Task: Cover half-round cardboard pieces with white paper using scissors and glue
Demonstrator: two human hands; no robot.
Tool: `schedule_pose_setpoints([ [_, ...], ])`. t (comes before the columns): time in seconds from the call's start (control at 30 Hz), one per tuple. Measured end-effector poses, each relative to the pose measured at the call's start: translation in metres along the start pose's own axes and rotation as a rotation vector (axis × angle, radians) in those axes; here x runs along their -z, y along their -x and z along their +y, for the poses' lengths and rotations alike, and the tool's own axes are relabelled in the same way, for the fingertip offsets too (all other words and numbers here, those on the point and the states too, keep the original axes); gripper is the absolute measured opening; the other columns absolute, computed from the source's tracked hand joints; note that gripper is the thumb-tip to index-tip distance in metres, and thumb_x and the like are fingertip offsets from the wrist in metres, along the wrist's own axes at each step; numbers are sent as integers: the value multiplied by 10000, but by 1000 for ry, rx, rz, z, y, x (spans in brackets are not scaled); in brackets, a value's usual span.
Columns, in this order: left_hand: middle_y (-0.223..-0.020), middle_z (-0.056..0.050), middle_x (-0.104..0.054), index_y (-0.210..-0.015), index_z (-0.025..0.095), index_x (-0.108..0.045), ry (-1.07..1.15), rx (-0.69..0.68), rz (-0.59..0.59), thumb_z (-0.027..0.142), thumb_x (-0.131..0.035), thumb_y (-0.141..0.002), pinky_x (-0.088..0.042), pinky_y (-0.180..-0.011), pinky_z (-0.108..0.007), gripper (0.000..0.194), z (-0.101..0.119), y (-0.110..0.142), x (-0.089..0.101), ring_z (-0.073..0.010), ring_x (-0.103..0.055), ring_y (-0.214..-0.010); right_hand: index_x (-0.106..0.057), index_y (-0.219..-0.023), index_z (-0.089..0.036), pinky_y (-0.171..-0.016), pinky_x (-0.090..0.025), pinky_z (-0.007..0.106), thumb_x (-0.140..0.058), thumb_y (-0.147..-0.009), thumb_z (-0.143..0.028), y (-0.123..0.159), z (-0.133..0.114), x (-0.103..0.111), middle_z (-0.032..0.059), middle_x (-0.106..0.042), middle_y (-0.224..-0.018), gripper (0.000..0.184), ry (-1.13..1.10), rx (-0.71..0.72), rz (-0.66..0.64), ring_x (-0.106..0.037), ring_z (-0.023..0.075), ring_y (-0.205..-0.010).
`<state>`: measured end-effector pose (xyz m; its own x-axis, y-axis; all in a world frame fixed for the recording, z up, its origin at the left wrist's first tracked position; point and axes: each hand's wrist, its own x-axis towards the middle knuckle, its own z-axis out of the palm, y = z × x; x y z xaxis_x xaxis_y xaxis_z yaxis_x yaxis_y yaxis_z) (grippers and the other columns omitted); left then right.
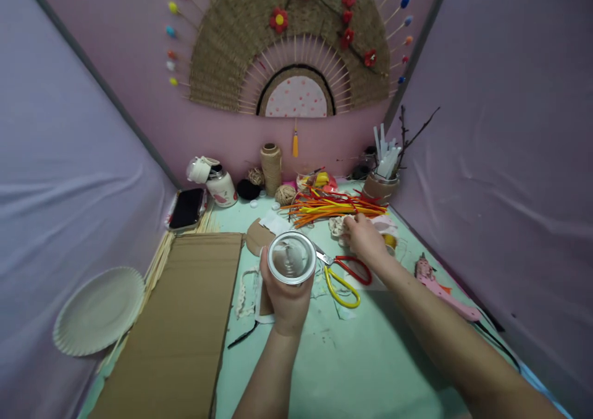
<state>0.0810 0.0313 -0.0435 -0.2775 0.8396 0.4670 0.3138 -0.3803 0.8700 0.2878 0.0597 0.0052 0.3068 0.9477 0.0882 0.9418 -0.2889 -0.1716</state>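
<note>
My left hand (288,301) is wrapped round a clear round container (291,257) with a silvery rim, held up over the table with its round end facing me. Farther off to the right, my right hand (365,237) has its fingers closed at a bundle of cream lace trim (339,226); its fingertips are partly hidden. Between the hands lie scissors (343,281) with one red and one yellow handle. Beyond the right hand is a heap of orange, red and yellow pipe cleaners (331,207).
A cardboard sheet (185,320) and a paper plate (99,311) occupy the left side. A pink glue gun (447,295) with a cord rests at the right. Along the back stand a bottle (222,187), a twine spool (271,165) and a jar of white sticks (382,184).
</note>
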Motion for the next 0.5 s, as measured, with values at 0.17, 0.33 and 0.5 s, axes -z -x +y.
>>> schedule_pose_setpoints([
  [0.17, -1437, -198, -457, -1474, 205, -261, -35, -115, -25, 380, -820, -663, -392, -1124, -487, 1001, -1, 1, 0, -323, -483, -1340, -657, -1072, -163, -819, -456, 314, -573, -851, -202, -7, 32, 35, 118, -627, -1075, 239, -144, -4, 159, -614, 239, -963],
  [0.33, -1424, -187, -467, -1499, 210, -234, -56, -208, -97, 376, -808, -687, -400, -1112, -480, 1008, 2, 0, 1, -317, -466, -1351, -663, -993, -223, -615, -486, 285, -701, -724, -287, -10, 63, 71, 1, -671, -792, 279, -935, -81, 433, -623, 179, -682],
  [0.5, -1418, -199, -488, -1493, 213, -251, -92, -168, -240, 423, -781, -718, -394, -1096, -522, 963, 6, 0, 2, -342, -464, -1343, -628, -912, -277, -646, -552, 309, -749, -704, -311, -4, 46, 102, -15, -707, -851, 243, -1442, 32, 436, -677, 174, -716],
])
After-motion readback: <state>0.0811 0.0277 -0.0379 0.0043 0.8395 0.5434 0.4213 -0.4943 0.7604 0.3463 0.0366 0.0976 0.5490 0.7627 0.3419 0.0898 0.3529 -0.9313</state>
